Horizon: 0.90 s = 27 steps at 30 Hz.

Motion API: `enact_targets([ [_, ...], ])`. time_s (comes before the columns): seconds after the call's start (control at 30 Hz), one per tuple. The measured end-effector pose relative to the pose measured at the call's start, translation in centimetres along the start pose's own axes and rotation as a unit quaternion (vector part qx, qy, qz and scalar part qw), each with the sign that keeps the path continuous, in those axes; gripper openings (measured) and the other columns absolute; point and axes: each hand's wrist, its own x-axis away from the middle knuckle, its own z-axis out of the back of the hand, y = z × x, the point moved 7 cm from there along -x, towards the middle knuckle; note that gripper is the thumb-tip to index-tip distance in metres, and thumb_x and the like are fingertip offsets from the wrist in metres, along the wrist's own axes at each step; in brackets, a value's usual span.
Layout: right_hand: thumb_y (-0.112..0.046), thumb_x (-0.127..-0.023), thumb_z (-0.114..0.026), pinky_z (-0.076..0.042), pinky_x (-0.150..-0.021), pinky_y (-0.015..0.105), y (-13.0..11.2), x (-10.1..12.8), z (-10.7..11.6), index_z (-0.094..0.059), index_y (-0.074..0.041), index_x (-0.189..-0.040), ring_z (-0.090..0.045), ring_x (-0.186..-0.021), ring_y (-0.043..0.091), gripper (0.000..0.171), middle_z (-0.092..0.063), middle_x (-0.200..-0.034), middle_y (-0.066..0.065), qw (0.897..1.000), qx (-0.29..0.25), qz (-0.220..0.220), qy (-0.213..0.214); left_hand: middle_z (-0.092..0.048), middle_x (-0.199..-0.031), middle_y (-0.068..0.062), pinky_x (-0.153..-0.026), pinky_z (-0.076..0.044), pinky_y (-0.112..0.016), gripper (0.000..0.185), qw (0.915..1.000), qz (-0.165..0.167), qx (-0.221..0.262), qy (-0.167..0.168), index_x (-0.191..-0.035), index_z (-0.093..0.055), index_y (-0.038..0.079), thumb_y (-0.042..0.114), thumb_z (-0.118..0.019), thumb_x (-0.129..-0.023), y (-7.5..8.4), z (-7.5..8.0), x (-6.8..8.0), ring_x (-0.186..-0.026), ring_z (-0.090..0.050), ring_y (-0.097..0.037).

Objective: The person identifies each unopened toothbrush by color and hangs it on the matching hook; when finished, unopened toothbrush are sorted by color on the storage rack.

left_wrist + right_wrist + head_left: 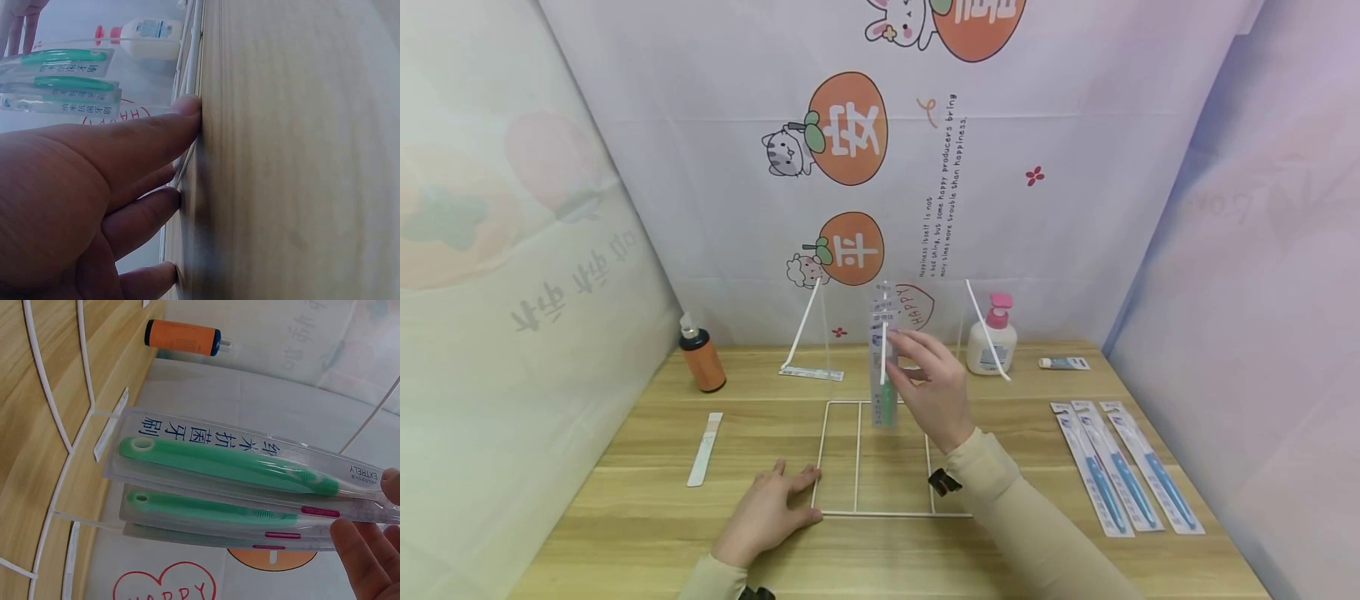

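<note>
You're midway through hanging stock: your right hand [934, 385] pinches green toothbrush packs [250, 487] by their tops, upright over the far part of the white wire rack [857, 454]. Your left hand [771, 512] lies flat on the table [625, 500], fingers relaxed, touching the rack's left edge. Next likely calls for threading the packs onto the peg.

You sit at a staged recording booth: a wooden table [625, 433] walled by cartoon-printed cloth [1000, 167], with packaged toothbrushes [1123, 467] and a lotion bottle [991, 342] laid out.
</note>
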Motion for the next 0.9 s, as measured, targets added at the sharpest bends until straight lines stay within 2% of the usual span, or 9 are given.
enact_targets([
  [0.2,0.011,-0.084,-0.087,-0.063,-0.074,0.022,0.4,0.4,0.6,-0.078,-0.002,-0.127,-0.079,-0.100,0.035,0.046,-0.073,-0.128,0.018,1.000,-0.014,0.007,-0.003,-0.066,-0.149,-0.007,-0.120,-0.025,-0.078,0.065,1.0000,0.002,0.002,-0.002,-0.144,-0.071,0.015,0.041,-0.089,-0.088,0.0,0.0,0.0,-0.148,-0.039,-0.061],
  [0.37,0.012,-0.082,-0.088,-0.063,-0.073,0.022,1.6,1.4,2.2,-0.078,0.000,-0.126,-0.079,-0.097,0.037,0.047,-0.073,-0.128,0.017,1.000,-0.005,-0.005,-0.017,-0.067,-0.148,-0.008,-0.120,-0.025,-0.078,0.064,1.0000,0.000,0.000,0.001,-0.144,-0.071,0.015,0.040,-0.090,-0.087,0.0,-0.1,0.0,-0.147,-0.039,-0.062],
  [0.5,0.014,-0.080,-0.088,-0.063,-0.070,0.021,3.4,2.7,4.2,-0.077,0.000,-0.126,-0.079,-0.092,0.038,0.050,-0.075,-0.124,0.018,0.999,0.016,-0.017,-0.036,-0.067,-0.147,-0.007,-0.118,-0.026,-0.080,0.064,1.0000,-0.003,-0.004,0.005,-0.143,-0.072,0.014,0.039,-0.090,-0.087,0.1,0.0,0.1,-0.146,-0.040,-0.062],
  [0.57,0.013,-0.079,-0.090,-0.063,-0.066,0.024,4.5,3.2,5.5,-0.077,0.000,-0.126,-0.079,-0.087,0.037,0.051,-0.076,-0.119,0.020,0.998,0.042,-0.020,-0.047,-0.067,-0.147,-0.007,-0.118,-0.025,-0.081,0.063,1.0000,-0.004,-0.005,0.006,-0.143,-0.072,0.014,0.039,-0.090,-0.087,0.1,0.0,0.1,-0.146,-0.040,-0.063],
  [0.63,0.009,-0.079,-0.091,-0.064,-0.064,0.028,5.9,3.7,7.2,-0.078,-0.003,-0.126,-0.080,-0.084,0.035,0.050,-0.077,-0.117,0.021,0.994,0.081,-0.047,-0.061,-0.067,-0.147,-0.008,-0.117,-0.025,-0.082,0.063,0.9999,-0.008,-0.005,0.008,-0.143,-0.072,0.014,0.038,-0.090,-0.087,0.1,0.1,0.1,-0.145,-0.040,-0.064],
  [0.73,-0.002,-0.083,-0.093,-0.066,-0.066,0.035,8.6,4.5,10.1,-0.078,-0.006,-0.127,-0.081,-0.085,0.032,0.046,-0.078,-0.117,0.021,0.979,0.135,-0.123,-0.095,-0.067,-0.147,-0.008,-0.117,-0.025,-0.082,0.063,0.9999,-0.007,-0.003,0.008,-0.143,-0.072,0.014,0.038,-0.090,-0.087,0.2,0.1,0.0,-0.145,-0.040,-0.064],
  [0.8,-0.010,-0.090,-0.090,-0.066,-0.068,0.034,10.8,5.3,12.1,-0.077,-0.008,-0.131,-0.081,-0.088,0.031,0.044,-0.076,-0.123,0.021,0.960,0.148,-0.195,-0.136,-0.067,-0.147,-0.008,-0.117,-0.025,-0.082,0.063,0.9999,-0.007,-0.003,0.007,-0.143,-0.072,0.013,0.038,-0.090,-0.087,0.2,0.1,0.0,-0.145,-0.040,-0.064],
  [0.9,-0.019,-0.098,-0.084,-0.067,-0.070,0.036,13.7,6.8,15.1,-0.070,-0.006,-0.142,-0.079,-0.096,0.037,0.048,-0.070,-0.133,0.028,0.928,0.115,-0.297,-0.196,-0.067,-0.147,-0.007,-0.117,-0.025,-0.082,0.063,1.0000,-0.004,-0.001,0.004,-0.143,-0.072,0.014,0.038,-0.090,-0.087,0.1,0.0,0.1,-0.146,-0.040,-0.063],
])
